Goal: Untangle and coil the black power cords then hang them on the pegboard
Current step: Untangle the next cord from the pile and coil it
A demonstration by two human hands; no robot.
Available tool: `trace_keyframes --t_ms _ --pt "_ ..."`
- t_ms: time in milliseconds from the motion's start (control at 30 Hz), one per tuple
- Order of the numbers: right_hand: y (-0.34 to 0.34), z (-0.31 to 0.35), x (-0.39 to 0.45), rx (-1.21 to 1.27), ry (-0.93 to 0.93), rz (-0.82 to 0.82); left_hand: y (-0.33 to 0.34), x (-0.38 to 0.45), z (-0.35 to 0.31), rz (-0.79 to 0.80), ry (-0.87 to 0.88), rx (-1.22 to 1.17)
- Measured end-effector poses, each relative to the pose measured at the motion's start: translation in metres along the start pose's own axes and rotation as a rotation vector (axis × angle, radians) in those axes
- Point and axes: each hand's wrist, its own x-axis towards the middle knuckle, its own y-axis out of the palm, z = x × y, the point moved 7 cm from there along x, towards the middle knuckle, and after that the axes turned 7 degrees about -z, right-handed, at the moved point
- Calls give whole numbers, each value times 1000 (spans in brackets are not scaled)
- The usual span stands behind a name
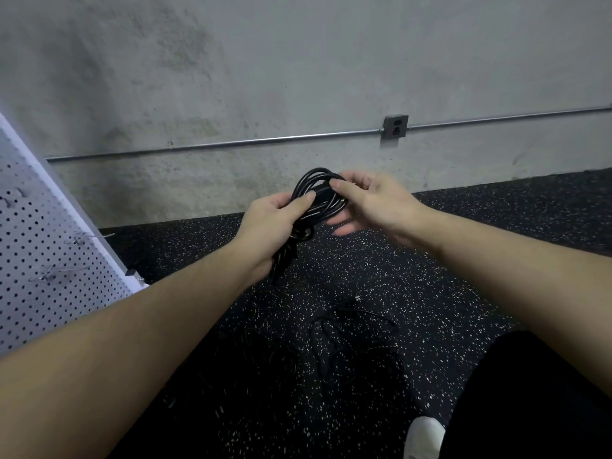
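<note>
left hand (275,220): my grip wraps the coiled black cord (318,197), thumb across it | right hand (371,200): thumb and fingers pinch its upper loops | cord: held above floor (463,260), pegboard (49,260) at left | 1 loose cord (354,329) on floor

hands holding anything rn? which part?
Both hands grip the coiled black cord: left hand around the bundle's lower middle, right hand pinching its top loops.
</note>
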Motion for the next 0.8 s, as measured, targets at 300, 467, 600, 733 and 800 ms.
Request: trace_keyframes --t_ms 300,467,600,733,800 --pt "2 5 2 -14 -76 -8 1 -1 -6 -17 -70 -184" --pt "-3 3 4 85 -94 12 4 0 0 -20 -113 -240" --pt "-11 4 4 27 -111 -23 12 2 1 35 -146 -225" --pt "-15 3 1 -265 -249 -29 15 0 6 98 -180 -173" --pt "-12 12 -4 -419 -383 -38 16 -1 6 81 -200 -208"
